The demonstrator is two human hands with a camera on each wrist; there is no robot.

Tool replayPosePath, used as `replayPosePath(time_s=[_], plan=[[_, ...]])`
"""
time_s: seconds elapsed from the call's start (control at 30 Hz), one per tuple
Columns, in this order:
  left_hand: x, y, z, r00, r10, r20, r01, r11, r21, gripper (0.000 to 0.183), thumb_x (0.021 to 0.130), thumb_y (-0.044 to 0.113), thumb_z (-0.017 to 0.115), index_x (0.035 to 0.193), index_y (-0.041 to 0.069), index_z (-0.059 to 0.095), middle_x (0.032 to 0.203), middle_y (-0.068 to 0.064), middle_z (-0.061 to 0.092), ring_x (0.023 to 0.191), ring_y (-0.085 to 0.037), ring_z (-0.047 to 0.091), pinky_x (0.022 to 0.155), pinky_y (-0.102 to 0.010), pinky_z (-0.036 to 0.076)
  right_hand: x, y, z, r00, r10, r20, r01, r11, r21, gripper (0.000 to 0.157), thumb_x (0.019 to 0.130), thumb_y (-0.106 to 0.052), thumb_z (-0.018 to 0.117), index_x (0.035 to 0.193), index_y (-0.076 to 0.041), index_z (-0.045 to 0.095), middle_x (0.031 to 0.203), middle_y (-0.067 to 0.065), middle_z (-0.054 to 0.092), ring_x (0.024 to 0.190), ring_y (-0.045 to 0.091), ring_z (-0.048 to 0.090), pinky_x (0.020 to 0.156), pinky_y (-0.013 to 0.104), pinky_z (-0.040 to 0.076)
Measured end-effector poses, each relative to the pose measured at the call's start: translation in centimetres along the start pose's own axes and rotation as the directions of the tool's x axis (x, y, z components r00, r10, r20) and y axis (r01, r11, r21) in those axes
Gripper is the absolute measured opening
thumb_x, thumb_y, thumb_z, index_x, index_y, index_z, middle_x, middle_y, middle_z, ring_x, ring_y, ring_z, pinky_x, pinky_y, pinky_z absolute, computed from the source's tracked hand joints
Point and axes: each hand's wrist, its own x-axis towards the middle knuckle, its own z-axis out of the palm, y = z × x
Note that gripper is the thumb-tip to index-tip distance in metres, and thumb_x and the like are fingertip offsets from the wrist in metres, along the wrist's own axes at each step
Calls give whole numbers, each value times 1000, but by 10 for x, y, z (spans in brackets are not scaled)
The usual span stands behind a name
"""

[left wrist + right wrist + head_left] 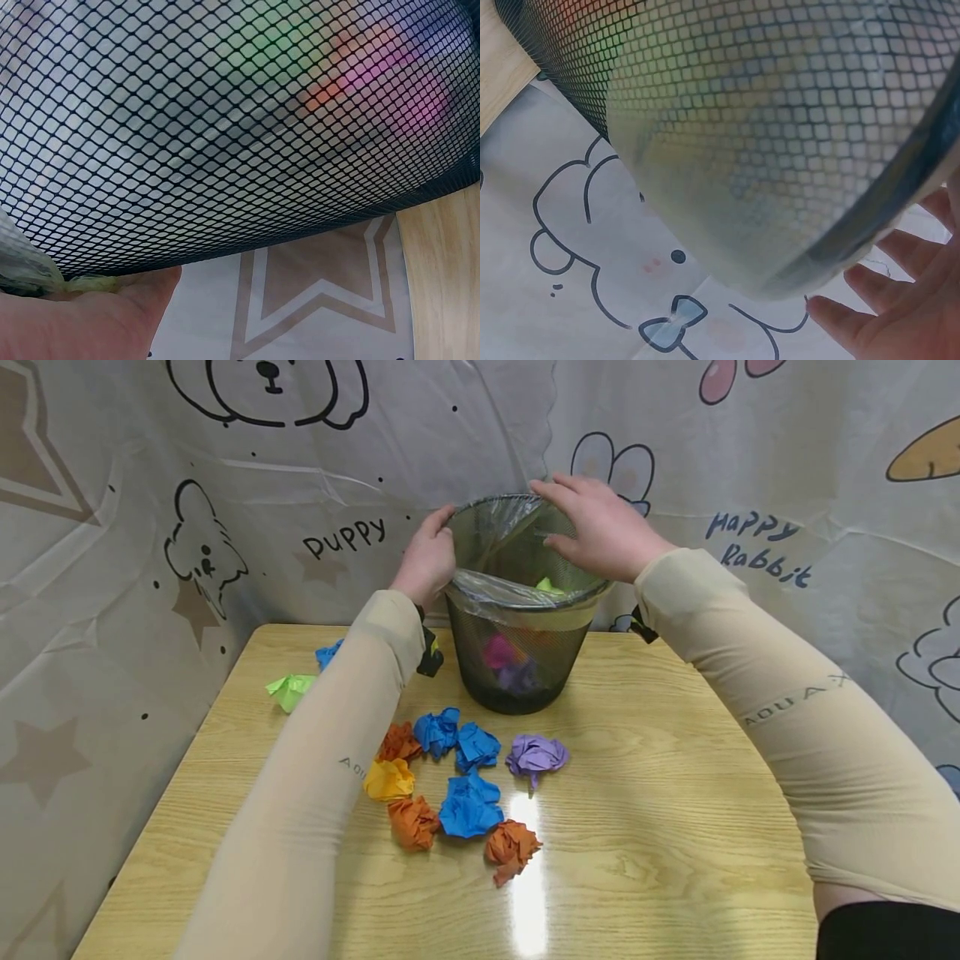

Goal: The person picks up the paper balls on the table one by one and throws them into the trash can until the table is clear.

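A black mesh wastebasket [517,652] stands at the back of the table, with a clear plastic liner [495,592] folded over its rim. Through the mesh show pink and purple crumpled paper, and a light green paper ball [549,586] lies inside. My left hand [429,556] grips the left side of the rim; in the left wrist view, part of that hand [97,319] lies against the liner edge. Across the right side of the opening reaches my right hand [603,527], fingers extended. The right wrist view has its fingers [889,289] spread beside the lined rim.
Several crumpled paper balls lie in front of the basket, among them a blue one [471,806], an orange one [512,850], a yellow one [390,779] and a purple one [537,755]. A green ball [291,691] sits farther left. Behind the wooden table [660,827] hangs a printed curtain [450,443].
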Motion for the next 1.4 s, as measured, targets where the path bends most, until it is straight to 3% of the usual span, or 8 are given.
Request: replayPosePath(time_s=[0.07,0.3,0.47,0.57,0.63,0.87,0.93,1.4], plan=[[0,0,0,1000,0,2,0,1000,0,51,114,27,20,165,31,20,170,11,15,143,-13,31,105,-28,35,0,1,0,1000,5,-8,-5,1000,-13,71,107,-33,55,166,-19,19,168,17,18,153,38,16,121,60,15],[-1,1,0,1000,2,7,-1,1000,-14,51,114,27,20,165,31,20,169,11,15,131,-15,42,77,-28,40,-3,3,-2,999,38,-8,-38,998,-46,72,107,-55,42,166,-23,17,169,14,17,155,40,7,122,60,4],[0,0,1,1000,9,-2,-9,1000,-10,51,114,27,20,165,30,21,169,9,18,103,-14,50,74,-28,40,-6,4,-2,999,51,-10,-51,998,-41,73,106,-61,36,166,-26,16,171,11,11,156,37,1,122,59,-2],[0,-1,1,1000,9,-2,-9,1000,-10,51,114,27,20,165,30,21,169,9,18,98,-13,48,77,-28,40,-9,4,-3,998,54,-14,-54,998,-42,73,105,-63,34,166,-28,13,172,7,5,156,35,-3,121,58,-5],[1,-1,1,1000,5,0,-5,1000,-3,51,114,27,20,165,31,21,169,10,16,112,-11,46,84,-26,39,-13,4,-3,999,50,-15,-51,998,-44,73,105,-64,32,166,-30,11,172,5,1,156,33,-6,121,57,-6],[1,0,1,1000,-6,3,6,1000,2,51,114,28,19,165,32,20,170,10,14,122,-13,45,97,-29,38,-24,3,-4,1000,18,-12,-19,999,-50,74,105,-65,31,166,-31,7,171,3,-3,156,32,-9,120,56,-11],[1,0,1,1000,-10,5,10,1000,11,51,114,28,19,165,32,19,170,11,13,136,-10,35,102,-28,35,-28,3,-4,1000,8,-7,-9,998,-55,74,105,-65,30,166,-30,7,171,4,-4,155,32,-10,120,56,-12],[1,0,1,1000,10,5,-10,1000,-11,52,114,26,19,165,29,20,170,10,14,143,-12,30,109,-28,31,-60,-9,1,996,-87,5,87,991,-98,74,105,-64,34,166,-31,9,171,1,-2,155,30,-10,120,57,-11]])
